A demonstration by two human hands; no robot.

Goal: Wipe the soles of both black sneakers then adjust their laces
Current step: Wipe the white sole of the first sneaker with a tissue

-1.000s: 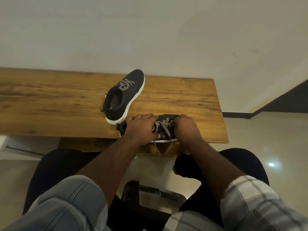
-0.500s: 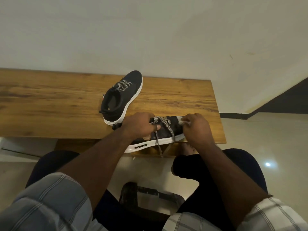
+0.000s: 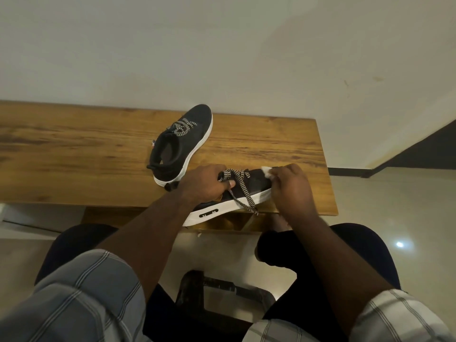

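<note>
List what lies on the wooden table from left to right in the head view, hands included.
Far sneaker standing on the table → left hand gripping the near sneaker → its dangling lace → white wipe → right hand holding it.

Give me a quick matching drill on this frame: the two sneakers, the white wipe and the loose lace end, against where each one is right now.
Things:
1. far sneaker
2. near sneaker
3. white wipe
4. loose lace end

Places:
A. pinched in the right hand at the toe
B. standing alone on the wooden table
C. hanging down across the white sole
D. gripped by the left hand, tilted at the table's front edge

Pairs: 1-B, 2-D, 3-A, 4-C
</note>
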